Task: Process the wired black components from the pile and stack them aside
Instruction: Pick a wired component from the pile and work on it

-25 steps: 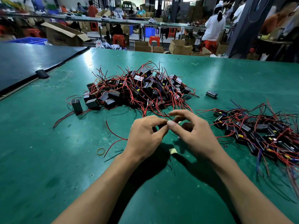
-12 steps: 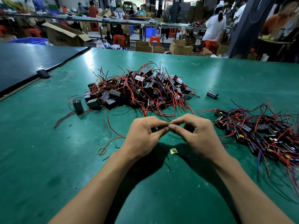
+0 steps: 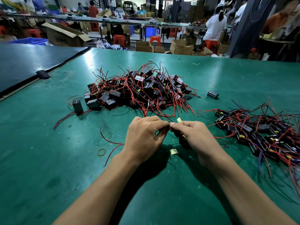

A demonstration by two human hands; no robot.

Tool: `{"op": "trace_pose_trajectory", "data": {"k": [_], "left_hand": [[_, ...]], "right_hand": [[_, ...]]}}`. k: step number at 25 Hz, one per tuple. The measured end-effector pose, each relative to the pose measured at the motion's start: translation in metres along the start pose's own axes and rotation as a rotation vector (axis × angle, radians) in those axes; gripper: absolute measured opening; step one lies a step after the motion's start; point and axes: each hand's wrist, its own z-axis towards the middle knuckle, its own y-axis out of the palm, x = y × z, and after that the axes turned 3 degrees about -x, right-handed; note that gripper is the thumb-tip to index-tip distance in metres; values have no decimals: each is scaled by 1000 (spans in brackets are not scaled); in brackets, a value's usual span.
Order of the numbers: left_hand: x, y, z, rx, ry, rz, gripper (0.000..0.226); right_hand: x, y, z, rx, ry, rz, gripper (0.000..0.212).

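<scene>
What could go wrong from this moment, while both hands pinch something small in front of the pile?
1. The small yellow tab pinched by the right hand could slip and be lost on the green table.
2. The thin red wire trailing from under the left hand might snag the yellow rubber band or drag into the heaped pile of wired black components.

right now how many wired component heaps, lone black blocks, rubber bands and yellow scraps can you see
wired component heaps: 2, centre heap, right heap
lone black block: 1
rubber band: 1
yellow scraps: 2, lower scrap, upper scrap
total: 6
</scene>
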Motion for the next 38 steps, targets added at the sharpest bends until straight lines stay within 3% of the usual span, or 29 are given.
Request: {"op": "trace_pose_trajectory", "data": {"k": [2, 5, 9, 14, 17, 19, 22, 27, 31, 35, 38], "left_hand": [[-1, 1, 1, -2, -44, -72, 13], [-5, 1, 1, -16, -87, -149, 14], [-10, 0, 1, -42, -90, -155, 13], [-10, 0, 2, -81, -77, -174, 13], [-10, -2, 1, -91, -49, -146, 13], [-7, -3, 0, -99, -24, -96, 12], [-2, -3, 0, -85, 32, 27, 15], [-1, -3, 1, -76, 48, 58, 13], [-2, -1, -1, -74, -6, 2, 13], [-6, -1, 0, -79, -55, -56, 11], [-7, -2, -1, -85, -53, -72, 12]], "right_hand": [[3, -4, 0, 14, -108, -134, 30], [6, -14, 4, 172, -468, -503, 7], [13, -21, 6, 89, -697, -717, 26], [14, -21, 5, 121, -773, -810, 19], [12, -20, 4, 98, -728, -809, 17], [12, -17, 2, 86, -646, -757, 10], [12, -13, 3, 67, -470, -625, 18], [4, -11, 6, -58, -121, -212, 22], [7, -17, 3, 26, -360, -505, 13], [15, -17, 4, 20, -603, -614, 27], [17, -19, 6, 38, -713, -730, 19]]}}
